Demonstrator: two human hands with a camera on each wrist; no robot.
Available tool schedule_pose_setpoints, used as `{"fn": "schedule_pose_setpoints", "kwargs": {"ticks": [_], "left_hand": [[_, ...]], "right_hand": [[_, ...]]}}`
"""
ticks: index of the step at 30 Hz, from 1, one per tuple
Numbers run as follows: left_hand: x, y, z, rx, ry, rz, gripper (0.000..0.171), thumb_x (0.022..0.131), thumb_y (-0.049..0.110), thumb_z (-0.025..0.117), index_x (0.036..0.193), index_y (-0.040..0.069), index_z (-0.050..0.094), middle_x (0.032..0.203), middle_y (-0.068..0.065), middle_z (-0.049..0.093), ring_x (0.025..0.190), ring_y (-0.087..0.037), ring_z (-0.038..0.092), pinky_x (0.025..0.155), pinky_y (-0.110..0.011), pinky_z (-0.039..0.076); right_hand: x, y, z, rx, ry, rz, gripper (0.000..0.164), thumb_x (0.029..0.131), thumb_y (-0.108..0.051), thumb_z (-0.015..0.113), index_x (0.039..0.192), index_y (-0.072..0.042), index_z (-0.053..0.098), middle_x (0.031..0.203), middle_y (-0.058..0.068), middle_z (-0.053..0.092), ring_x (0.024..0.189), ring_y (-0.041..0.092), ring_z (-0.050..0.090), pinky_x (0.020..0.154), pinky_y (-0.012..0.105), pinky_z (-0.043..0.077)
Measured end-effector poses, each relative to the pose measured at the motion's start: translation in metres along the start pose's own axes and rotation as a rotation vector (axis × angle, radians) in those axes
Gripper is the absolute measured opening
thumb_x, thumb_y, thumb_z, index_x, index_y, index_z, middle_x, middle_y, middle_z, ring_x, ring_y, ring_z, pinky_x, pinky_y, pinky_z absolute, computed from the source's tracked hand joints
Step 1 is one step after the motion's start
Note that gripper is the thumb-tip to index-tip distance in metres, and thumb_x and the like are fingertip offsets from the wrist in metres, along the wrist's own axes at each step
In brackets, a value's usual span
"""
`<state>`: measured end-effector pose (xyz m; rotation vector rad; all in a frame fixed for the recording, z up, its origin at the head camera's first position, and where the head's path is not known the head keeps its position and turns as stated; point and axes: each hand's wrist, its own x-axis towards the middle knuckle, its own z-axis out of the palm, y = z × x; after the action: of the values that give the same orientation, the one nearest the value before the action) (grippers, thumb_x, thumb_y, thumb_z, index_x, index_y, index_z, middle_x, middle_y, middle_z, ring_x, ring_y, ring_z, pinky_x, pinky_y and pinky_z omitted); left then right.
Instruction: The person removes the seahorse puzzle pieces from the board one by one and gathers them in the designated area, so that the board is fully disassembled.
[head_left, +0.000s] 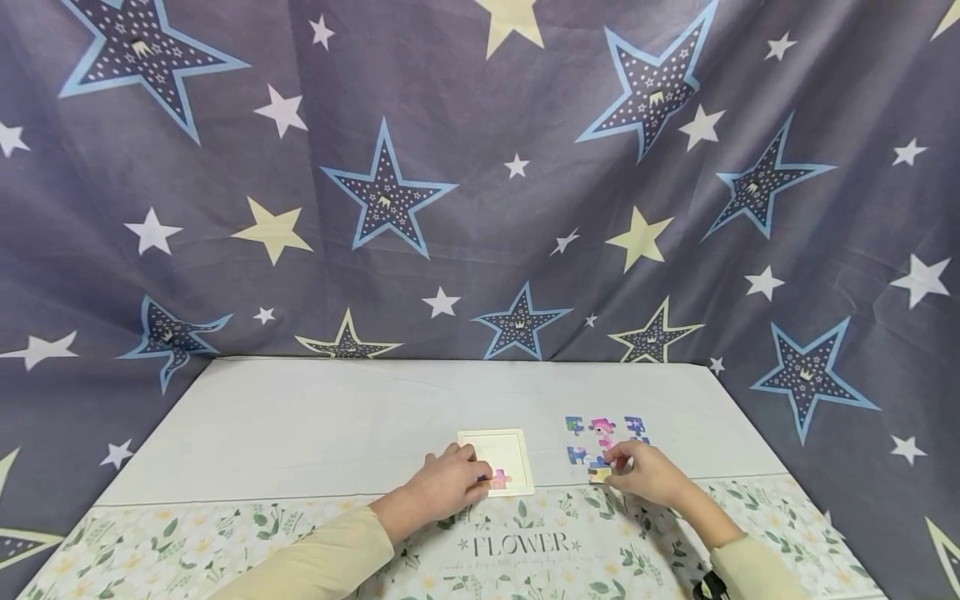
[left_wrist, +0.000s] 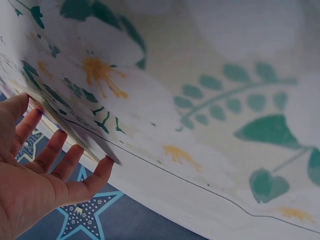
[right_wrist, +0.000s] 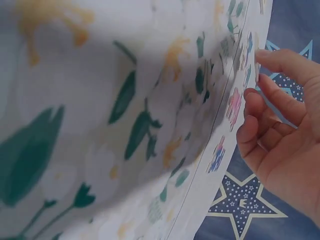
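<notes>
A cream puzzle tray [head_left: 525, 467] lies near the middle of the table, with a pink jigsaw piece [head_left: 500, 479] in its front part. My left hand [head_left: 450, 479] rests on the tray's left side, and in the left wrist view its fingertips touch along the edge. At the right, my right hand [head_left: 648, 473] pinches a thin puzzle piece [right_wrist: 257, 67] between thumb and index finger, its other fingers curled. A yellow piece [head_left: 599, 474] shows beside those fingertips. Loose pieces, including a pink one [head_left: 602, 427] and a blue one [head_left: 577, 455], lie around this hand.
More blue pieces [head_left: 634, 425] lie behind the right hand. The white table top [head_left: 315, 425] has a floral cloth [head_left: 540, 567] printed "FLOWER" along its front. A star-patterned curtain [head_left: 465, 167] hangs behind the table.
</notes>
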<state>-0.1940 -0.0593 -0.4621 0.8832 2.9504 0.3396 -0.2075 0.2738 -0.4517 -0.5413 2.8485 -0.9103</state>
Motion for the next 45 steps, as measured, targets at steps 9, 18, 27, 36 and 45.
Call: {"fn": "schedule_pose_setpoints", "kwargs": {"ticks": [9, 18, 27, 36, 45], "left_hand": [[0.001, 0.000, 0.000, -0.001, -0.001, -0.007, 0.022, 0.094, 0.039, 0.053, 0.107, 0.027, 0.065, 0.098, 0.003, 0.054, 0.086, -0.011, 0.044, 0.081, -0.057, 0.046], [0.001, -0.001, -0.001, -0.003, 0.009, 0.003, 0.021, 0.094, 0.037, 0.053, 0.107, 0.026, 0.065, 0.096, 0.003, 0.054, 0.084, -0.011, 0.044, 0.078, -0.054, 0.046], [0.000, -0.001, 0.000, 0.001, 0.016, 0.013, 0.019, 0.094, 0.037, 0.053, 0.105, 0.027, 0.065, 0.095, 0.003, 0.054, 0.082, -0.010, 0.043, 0.075, -0.053, 0.047], [0.000, -0.001, -0.001, -0.011, 0.007, 0.014, 0.017, 0.093, 0.037, 0.054, 0.103, 0.027, 0.065, 0.096, 0.003, 0.054, 0.083, -0.011, 0.044, 0.078, -0.057, 0.046], [0.000, 0.000, -0.001, -0.020, -0.002, -0.003, 0.019, 0.092, 0.038, 0.056, 0.105, 0.028, 0.065, 0.098, 0.003, 0.055, 0.085, -0.011, 0.044, 0.078, -0.055, 0.046]], "right_hand": [[-0.007, 0.010, -0.006, 0.008, 0.009, 0.029, 0.028, 0.079, -0.015, 0.072, 0.101, 0.000, 0.064, 0.088, 0.005, 0.059, 0.074, 0.011, 0.049, 0.059, 0.024, 0.041], [-0.014, 0.012, -0.012, 0.003, 0.014, 0.096, 0.028, 0.078, -0.014, 0.072, 0.101, 0.000, 0.063, 0.085, 0.006, 0.058, 0.068, 0.012, 0.047, 0.055, 0.024, 0.041], [-0.020, 0.023, -0.019, -0.032, 0.040, 0.090, 0.026, 0.078, -0.014, 0.072, 0.099, -0.002, 0.064, 0.083, 0.004, 0.058, 0.065, 0.010, 0.042, 0.055, 0.024, 0.038], [-0.023, 0.028, -0.021, -0.014, 0.030, 0.129, 0.027, 0.078, -0.014, 0.072, 0.099, -0.001, 0.064, 0.083, 0.005, 0.057, 0.063, 0.010, 0.044, 0.054, 0.024, 0.040], [-0.024, 0.030, -0.023, -0.024, 0.017, 0.196, 0.025, 0.078, -0.012, 0.072, 0.099, -0.002, 0.064, 0.081, 0.003, 0.056, 0.069, 0.015, 0.047, 0.058, 0.027, 0.040]]}}
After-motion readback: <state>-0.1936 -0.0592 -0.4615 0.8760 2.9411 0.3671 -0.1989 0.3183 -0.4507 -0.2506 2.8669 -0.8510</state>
